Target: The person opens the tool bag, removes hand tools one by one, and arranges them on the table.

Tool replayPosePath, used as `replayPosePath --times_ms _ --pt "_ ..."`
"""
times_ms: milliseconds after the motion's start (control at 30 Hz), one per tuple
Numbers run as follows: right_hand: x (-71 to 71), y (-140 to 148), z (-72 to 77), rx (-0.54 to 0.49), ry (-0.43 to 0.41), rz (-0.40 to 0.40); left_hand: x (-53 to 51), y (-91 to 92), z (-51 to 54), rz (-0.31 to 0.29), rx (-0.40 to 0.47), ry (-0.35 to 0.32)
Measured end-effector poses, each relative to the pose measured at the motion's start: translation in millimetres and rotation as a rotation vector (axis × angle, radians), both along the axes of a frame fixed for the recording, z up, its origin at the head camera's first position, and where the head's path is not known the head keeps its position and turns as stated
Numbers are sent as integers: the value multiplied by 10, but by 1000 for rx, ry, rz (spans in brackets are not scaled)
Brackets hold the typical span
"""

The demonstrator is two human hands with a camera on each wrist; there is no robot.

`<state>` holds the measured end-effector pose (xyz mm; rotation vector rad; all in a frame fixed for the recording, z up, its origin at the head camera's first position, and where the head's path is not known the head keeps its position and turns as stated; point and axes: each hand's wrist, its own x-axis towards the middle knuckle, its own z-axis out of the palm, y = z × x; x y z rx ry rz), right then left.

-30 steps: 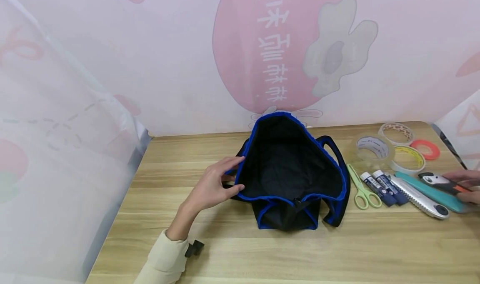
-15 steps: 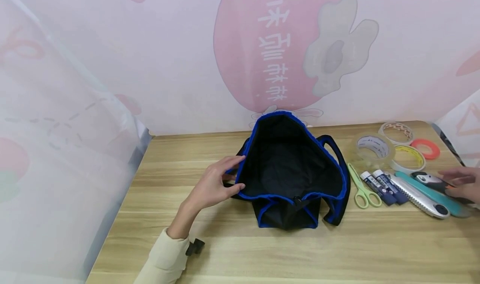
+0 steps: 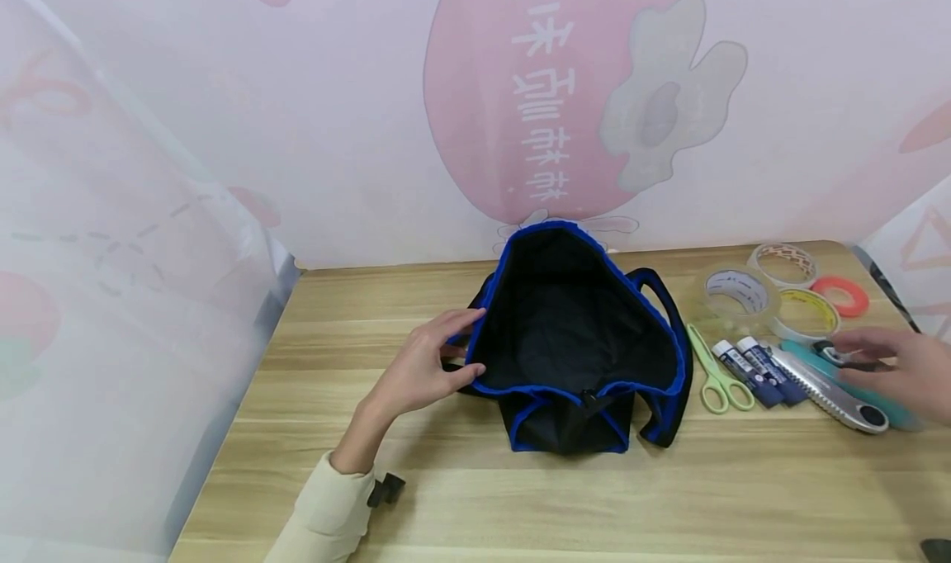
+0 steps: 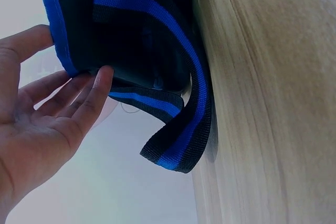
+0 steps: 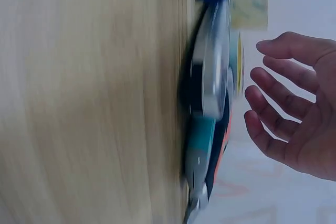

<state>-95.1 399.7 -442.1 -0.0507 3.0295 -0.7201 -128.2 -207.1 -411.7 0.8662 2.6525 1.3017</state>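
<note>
A black fabric bag with blue trim (image 3: 565, 332) stands on the table with its mouth spread wide. At the left of its rim my left hand (image 3: 427, 365) pinches the edge, thumb inside and fingers outside, and the left wrist view shows a blue-striped strap (image 4: 181, 135) hanging beside it. Over the tools on the right hovers my right hand (image 3: 902, 373), fingers loosely bent and holding nothing. Partly hidden beneath it are a black cutter (image 3: 826, 350) and a teal tool (image 3: 895, 414). A silver box cutter (image 3: 835, 398) lies just left of that hand.
Green scissors (image 3: 716, 373) and two glue sticks (image 3: 746, 373) lie between the bag and the cutters. Several tape rolls (image 3: 806, 314) sit behind them. A printed curtain (image 3: 357, 134) hangs along the table's back edge.
My right hand has come off the black cutter and moved left over the tools. My left hand stays at the bag's rim.
</note>
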Motion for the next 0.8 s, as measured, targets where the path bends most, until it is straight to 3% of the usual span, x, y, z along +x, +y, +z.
replayPosePath --times_ms 167,500,800 --pt "13 -247 41 -7 99 52 8 -6 1 6 -2 3" --pt "64 -656 160 -43 121 91 23 -10 3 14 -10 5" --pt "56 -968 163 -120 173 149 26 -7 20 19 -14 25"
